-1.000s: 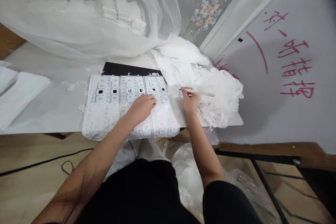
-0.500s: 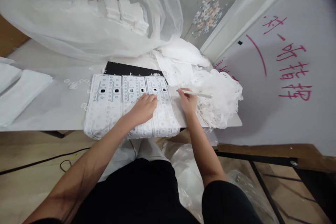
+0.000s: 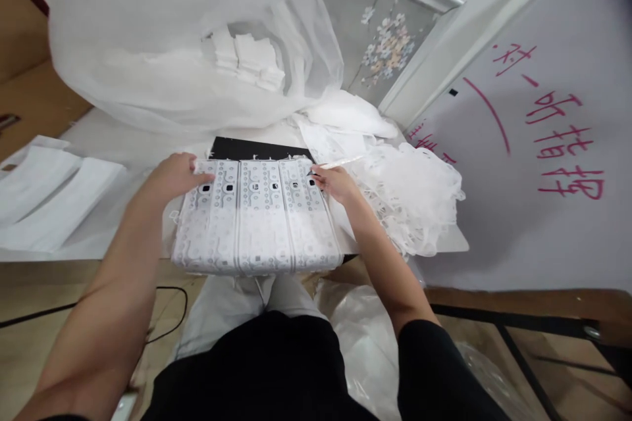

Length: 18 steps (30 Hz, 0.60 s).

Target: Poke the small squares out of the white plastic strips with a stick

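A white sheet (image 3: 261, 223) with grey printed patterns and a row of small square openings lies over the table's front edge, its near end bending down. My left hand (image 3: 174, 176) is at its far left corner, thumb on top and fingers curled at the edge. In my right hand (image 3: 338, 183), closed in a pinch, is a slim white pen-shaped tool (image 3: 340, 162) with a dark tip. That tip is at the rightmost square opening; whether it touches cannot be made out. Behind the sheet, part of a black board (image 3: 261, 148) shows.
Tangled white scrap strips (image 3: 419, 191) are heaped to the right. A large translucent bag (image 3: 148, 72) with white pieces stands behind. Folded white sheets (image 3: 83, 200) lie at the left. A whiteboard (image 3: 533, 230) with red writing borders the right side.
My left hand has moved from the sheet's middle to its far left corner. My right hand has brought the pen-shaped tool leftward onto the sheet's right side. The view has shifted slightly.
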Each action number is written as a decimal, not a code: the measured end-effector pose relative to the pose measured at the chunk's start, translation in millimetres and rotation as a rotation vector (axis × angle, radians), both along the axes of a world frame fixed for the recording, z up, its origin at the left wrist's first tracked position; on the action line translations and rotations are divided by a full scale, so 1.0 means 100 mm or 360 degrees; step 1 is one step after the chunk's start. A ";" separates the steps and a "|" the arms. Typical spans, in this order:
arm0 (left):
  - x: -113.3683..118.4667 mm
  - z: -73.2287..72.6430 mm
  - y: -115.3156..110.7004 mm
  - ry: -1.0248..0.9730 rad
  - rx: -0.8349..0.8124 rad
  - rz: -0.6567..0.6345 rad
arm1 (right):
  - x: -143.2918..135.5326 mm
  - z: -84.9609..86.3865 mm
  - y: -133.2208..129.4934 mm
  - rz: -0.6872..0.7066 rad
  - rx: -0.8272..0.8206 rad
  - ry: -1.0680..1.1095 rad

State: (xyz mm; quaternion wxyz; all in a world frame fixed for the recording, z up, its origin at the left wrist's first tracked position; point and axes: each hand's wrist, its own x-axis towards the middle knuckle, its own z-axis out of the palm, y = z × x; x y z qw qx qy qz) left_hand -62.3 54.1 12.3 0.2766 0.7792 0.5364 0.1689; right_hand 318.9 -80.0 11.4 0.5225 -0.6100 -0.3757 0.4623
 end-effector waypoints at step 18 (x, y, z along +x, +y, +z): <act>1.27 0.87 -0.08 0.0650 0.0647 0.0162 | 0.18 0.07 0.76 -0.0263 0.0342 -0.0972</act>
